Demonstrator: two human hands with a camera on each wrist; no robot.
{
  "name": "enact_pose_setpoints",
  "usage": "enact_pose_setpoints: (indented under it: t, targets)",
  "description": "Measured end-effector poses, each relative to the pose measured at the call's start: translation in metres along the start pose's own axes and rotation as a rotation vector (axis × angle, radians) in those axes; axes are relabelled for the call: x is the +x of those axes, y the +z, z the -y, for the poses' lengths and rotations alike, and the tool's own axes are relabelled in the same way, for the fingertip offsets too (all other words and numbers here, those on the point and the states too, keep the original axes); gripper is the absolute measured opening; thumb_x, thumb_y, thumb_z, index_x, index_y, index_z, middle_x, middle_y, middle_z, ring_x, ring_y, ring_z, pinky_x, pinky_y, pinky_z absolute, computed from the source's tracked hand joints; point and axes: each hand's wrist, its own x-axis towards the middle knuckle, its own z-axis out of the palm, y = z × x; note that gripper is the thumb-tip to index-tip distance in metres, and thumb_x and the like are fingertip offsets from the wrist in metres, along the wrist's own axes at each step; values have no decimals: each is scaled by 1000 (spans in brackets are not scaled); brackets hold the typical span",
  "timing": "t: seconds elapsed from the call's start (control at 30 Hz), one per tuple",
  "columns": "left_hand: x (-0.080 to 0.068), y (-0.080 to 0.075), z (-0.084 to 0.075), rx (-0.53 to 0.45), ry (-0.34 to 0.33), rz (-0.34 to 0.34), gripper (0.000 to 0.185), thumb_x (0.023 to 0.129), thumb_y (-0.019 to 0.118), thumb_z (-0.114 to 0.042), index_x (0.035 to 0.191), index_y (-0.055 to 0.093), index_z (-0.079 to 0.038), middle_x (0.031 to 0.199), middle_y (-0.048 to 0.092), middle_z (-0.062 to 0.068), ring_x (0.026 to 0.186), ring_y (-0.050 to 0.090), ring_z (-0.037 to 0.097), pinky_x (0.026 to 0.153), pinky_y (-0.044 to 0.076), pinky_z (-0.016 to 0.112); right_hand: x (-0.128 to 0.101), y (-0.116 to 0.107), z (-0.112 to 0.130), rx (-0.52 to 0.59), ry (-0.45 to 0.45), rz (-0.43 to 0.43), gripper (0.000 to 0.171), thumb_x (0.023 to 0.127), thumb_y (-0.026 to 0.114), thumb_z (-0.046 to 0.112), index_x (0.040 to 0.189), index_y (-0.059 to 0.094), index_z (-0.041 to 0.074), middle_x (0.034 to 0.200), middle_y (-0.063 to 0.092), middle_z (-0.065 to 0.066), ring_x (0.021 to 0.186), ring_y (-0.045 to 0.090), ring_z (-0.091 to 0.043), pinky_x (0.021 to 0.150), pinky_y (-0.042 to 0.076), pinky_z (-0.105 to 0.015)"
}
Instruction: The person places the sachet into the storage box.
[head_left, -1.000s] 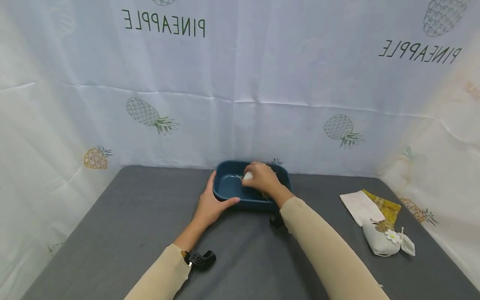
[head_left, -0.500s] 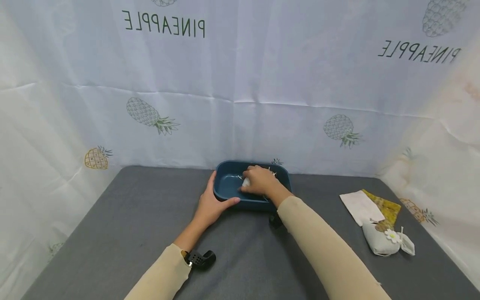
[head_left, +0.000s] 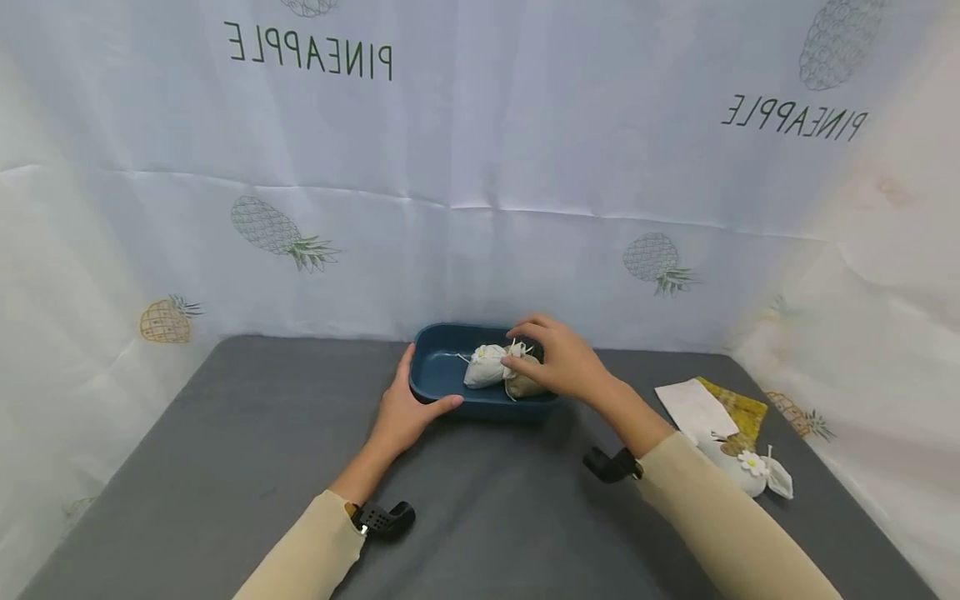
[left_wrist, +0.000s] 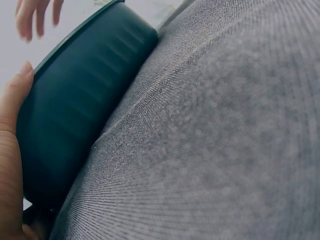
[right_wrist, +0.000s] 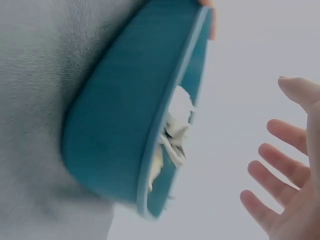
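Head view, left hand (head_left: 405, 412): grips the near left corner of the blue tray (head_left: 438, 387), thumb along the front wall, fingers round the end.
Head view, right hand (head_left: 562, 365): over the right half of the tray, fingers spread and relaxed, fingertips at the brownish sachet (head_left: 522, 383); whether they touch it I cannot tell.
Head view, tray contents: white sachet (head_left: 483, 367) and the brownish sachet lie side by side, touching, both inside the tray.
Head view, tray position: on the grey table (head_left: 225, 467), at the far edge, near the pineapple-print curtain (head_left: 480, 167).
Head view, right side of table: flat white pouch (head_left: 693, 408), a yellow patterned pouch (head_left: 738, 406) partly under it, and a white sachet with a daisy (head_left: 742, 467), well apart from the tray.
Left wrist view: left hand (left_wrist: 10, 165) pressed against the tray's ribbed outer wall (left_wrist: 75, 100); fingertips of the right hand (left_wrist: 35, 15) show above the rim.
Right wrist view: right hand (right_wrist: 285, 190) open, fingers apart, holding nothing, clear of the tray rim (right_wrist: 170, 110); white cloth (right_wrist: 172, 140) shows inside.
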Motion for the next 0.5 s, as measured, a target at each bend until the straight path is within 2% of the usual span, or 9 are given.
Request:
enact_pose_setpoints:
  t: [0.13, 0.3, 0.5]
  targets:
    - [0, -3, 1, 22, 3, -4, 118, 77, 84, -52, 164, 9, -27, 167, 27, 14, 150, 35, 41, 115, 34, 66, -36, -19, -4, 22, 18, -65, 43, 92, 75, 37, 128, 68, 14, 137, 62, -9, 126, 61, -32, 100, 52, -54]
    - [-1, -5, 2, 33, -4, 0, 119, 77, 84, -54, 164, 7, -29, 168, 25, 14, 150, 35, 42, 114, 35, 66, -80, -38, -26, 68, 54, -184, 43, 89, 79, 28, 129, 68, 16, 137, 63, -9, 128, 59, -33, 100, 49, -58]
    - [2, 0, 1, 52, -9, 29, 119, 78, 82, -57, 164, 3, -32, 169, 23, 13, 150, 34, 43, 113, 35, 67, -132, -52, -58, 12, 151, -275, 45, 88, 80, 24, 130, 67, 14, 135, 63, -13, 125, 58, -36, 96, 48, -60]
